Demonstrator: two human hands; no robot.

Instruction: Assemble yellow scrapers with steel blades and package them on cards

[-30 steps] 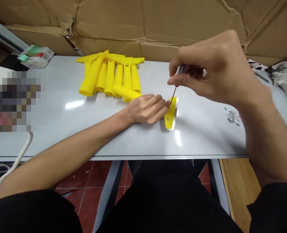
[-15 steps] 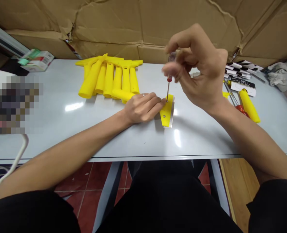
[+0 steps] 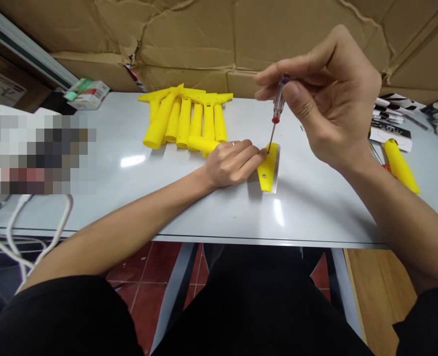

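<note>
My left hand (image 3: 236,162) rests on the table, its fingers closed round a yellow plastic scraper (image 3: 266,173) that lies flat. A thin metal blade (image 3: 276,168) runs along the scraper's right edge, and a screw (image 3: 264,176) shows on its near part. Above it, my right hand (image 3: 330,94) pinches the clear handle of a small screwdriver (image 3: 279,101) between thumb and fingers. The screwdriver leans slightly, and its tip meets the scraper's far screw spot beside my left fingertips. Part of the scraper's handle is hidden under my left hand.
Several yellow scraper handles (image 3: 185,118) lie in a row at the back. Another yellow handle (image 3: 400,165) is at the right near black-and-white packages (image 3: 391,131). A small box (image 3: 93,95) stands back left; white cables (image 3: 65,217) hang at the left edge. Cardboard (image 3: 193,44) walls the back.
The view has shifted left. My right fingers have loosened and spread along the screwdriver handle, showing more of it, and the screwdriver leans more to the right. My left hand keeps its hold.
</note>
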